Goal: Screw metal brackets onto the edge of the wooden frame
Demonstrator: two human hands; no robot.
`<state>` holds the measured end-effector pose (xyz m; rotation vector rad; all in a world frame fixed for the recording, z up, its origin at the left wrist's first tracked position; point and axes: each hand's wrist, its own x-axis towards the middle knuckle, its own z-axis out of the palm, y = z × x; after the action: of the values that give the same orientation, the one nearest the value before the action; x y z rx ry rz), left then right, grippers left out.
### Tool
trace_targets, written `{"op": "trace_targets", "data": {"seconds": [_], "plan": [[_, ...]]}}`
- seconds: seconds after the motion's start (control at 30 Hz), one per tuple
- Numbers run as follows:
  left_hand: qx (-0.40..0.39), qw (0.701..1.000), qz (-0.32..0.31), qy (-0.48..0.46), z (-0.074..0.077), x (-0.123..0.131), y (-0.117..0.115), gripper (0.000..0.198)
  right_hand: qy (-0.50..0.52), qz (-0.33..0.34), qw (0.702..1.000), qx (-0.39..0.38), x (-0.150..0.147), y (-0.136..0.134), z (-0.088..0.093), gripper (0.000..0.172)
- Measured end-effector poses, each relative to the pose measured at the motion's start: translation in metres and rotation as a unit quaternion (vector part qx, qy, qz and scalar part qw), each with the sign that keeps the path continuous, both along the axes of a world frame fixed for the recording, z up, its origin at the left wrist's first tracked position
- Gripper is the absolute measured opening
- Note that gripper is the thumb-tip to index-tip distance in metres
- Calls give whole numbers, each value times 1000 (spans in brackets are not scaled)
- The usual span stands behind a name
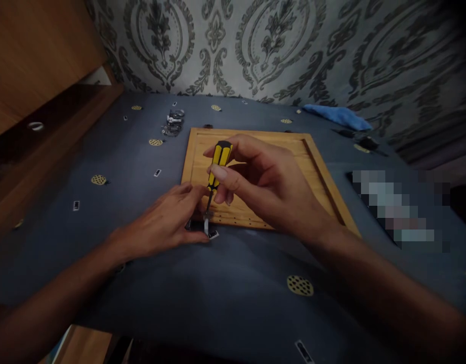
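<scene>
Right hand (270, 179) up front, thumb and fingers pinching the yellow-and-black screwdriver (221, 155) by its handle! That screwdriver leans over the near-left corner of the wooden panel (328, 179), shaft pointing down at a small metal fitting (206, 225); whether the tip is seated, I cannot tell. Light and stiff, I'd judge, and the grooved handle offers the best hold, clear of the slim shaft. And the left hand (174, 217) is curled round that fitting, thumb at its lower end, far fingers hidden. Small, hard, likely slippery metal: take it by the sides. Look at the panel: flat, rigid, probably the heaviest of the 3, its raised border giving fingers an edge; small dark holes (235, 221) run along its near edge. Outward now! Beyond the panel's far-left corner, a cluster of metal hardware (174, 121) sits on the patterned cloth (119, 151). 2 dark lumps (208, 126) show at the panel's far edge. Toward the cloth's far-right corner, a blue rag (337, 117), a black item (367, 143) just nearer, then a blurred-out dark slab (392, 207).
</scene>
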<state>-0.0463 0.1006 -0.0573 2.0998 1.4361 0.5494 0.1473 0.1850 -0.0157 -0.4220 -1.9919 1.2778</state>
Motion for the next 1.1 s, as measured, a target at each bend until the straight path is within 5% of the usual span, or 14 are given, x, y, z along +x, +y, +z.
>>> {"op": "trace_targets", "data": {"seconds": [0.3,0.5,0.87,1.1], "plan": [[2,1000,8,-9,-5,-2,1,43,39,34,993,-108,-16,2,-2,39],[21,1000,10,10,-10,-4,1,49,-7,44,997,-57,-9,6,1,26],[0,1000,7,-21,-9,-4,5,44,-2,37,996,-79,-10,9,-2,44],[10,1000,3,-11,-12,-6,5,51,-29,36,999,-25,-8,5,-2,37]]}}
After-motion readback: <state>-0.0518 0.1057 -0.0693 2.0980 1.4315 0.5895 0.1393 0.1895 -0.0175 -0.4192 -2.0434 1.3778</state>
